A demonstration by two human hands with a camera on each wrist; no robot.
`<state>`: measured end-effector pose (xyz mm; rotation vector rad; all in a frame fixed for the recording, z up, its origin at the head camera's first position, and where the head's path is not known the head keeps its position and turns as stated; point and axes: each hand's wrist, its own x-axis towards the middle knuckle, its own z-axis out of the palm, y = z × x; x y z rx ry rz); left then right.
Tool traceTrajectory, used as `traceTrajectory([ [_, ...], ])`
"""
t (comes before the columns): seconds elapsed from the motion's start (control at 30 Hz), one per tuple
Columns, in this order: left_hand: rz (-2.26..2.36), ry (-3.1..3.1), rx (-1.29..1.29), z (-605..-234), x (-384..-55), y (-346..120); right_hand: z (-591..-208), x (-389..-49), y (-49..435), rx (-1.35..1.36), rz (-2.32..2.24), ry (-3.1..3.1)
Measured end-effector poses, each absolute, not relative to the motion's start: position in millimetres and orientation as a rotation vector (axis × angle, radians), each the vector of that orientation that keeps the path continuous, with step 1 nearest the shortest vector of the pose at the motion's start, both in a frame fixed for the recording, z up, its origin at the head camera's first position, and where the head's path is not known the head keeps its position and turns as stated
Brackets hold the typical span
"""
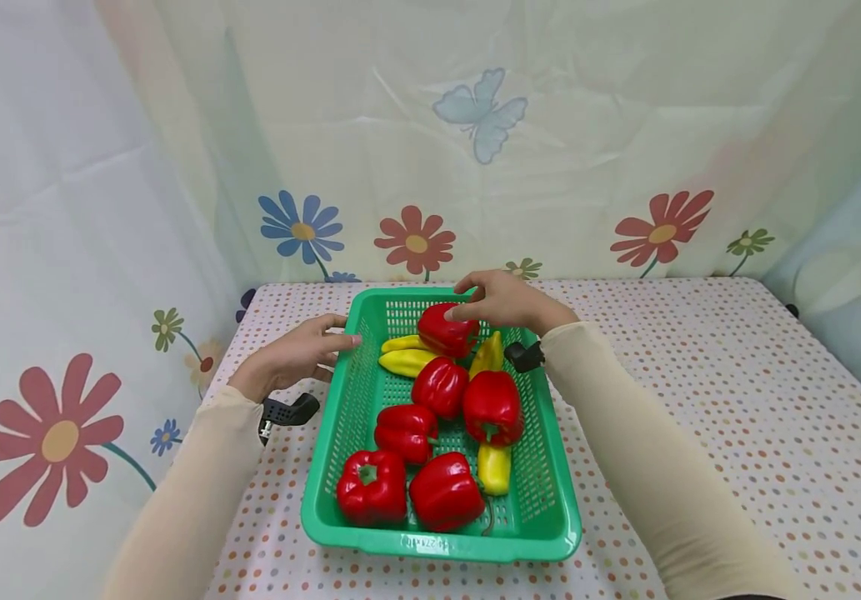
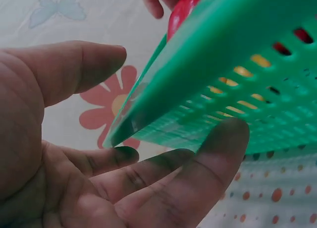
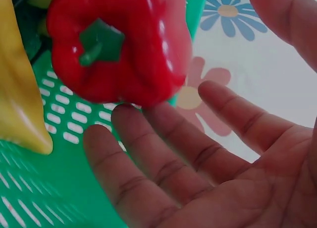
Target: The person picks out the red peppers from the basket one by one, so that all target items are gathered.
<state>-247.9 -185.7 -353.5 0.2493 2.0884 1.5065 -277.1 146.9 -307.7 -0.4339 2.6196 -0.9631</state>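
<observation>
a: where is the red pepper (image 1: 441,335) which is by the person's right hand (image 1: 505,300)?

b: it is at the far end of the green basket (image 1: 490,547), inside, close to the far wall.

a: is this hand grasping it?

b: no, it looks released. the fingers are stretched and spread, and in the right wrist view their tips come to the edge of the pepper. if they really touch, i cannot tell.

a: and the left hand (image 1: 298,350)?

b: also released. it is beside the left rim, toward the far corner, with some fingers outside the wall and the thumb spread apart from them.

a: what else is in the basket?

b: five other red peppers (image 1: 372,492): one in the middle, one to the right, one to the left and two at the near end. there are also four yellow pieces (image 1: 409,363), two on the left and two on the right.

a: and around it?

b: it stands on a dotted worktop (image 1: 663,400), before a pale curtain (image 1: 610,108) with printed flowers.
</observation>
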Motion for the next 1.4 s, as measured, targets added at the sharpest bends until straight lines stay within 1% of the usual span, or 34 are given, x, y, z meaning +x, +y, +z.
traceTrajectory([
  [0.3, 1.561, 2.038, 0.249, -362.7, -242.9, -185.3, -316.1, -277.3, 137.2, -0.453, -0.872, 2.622],
  [0.7, 1.574, 2.05, 0.294, -363.7, -239.0, -181.6, -320.0, -280.7, 129.1, -0.44, -0.779, 2.658],
  [1.03, 1.612, 2.038, 0.263, -362.8, -232.3, -181.2, -320.4, -279.4, 131.8, -0.435, -0.788, 2.684],
  [1.4, 1.649, 2.047, 0.228, -365.5, -229.7, -179.7, -314.0, -273.9, 141.9, -0.346, -0.831, 2.715],
])
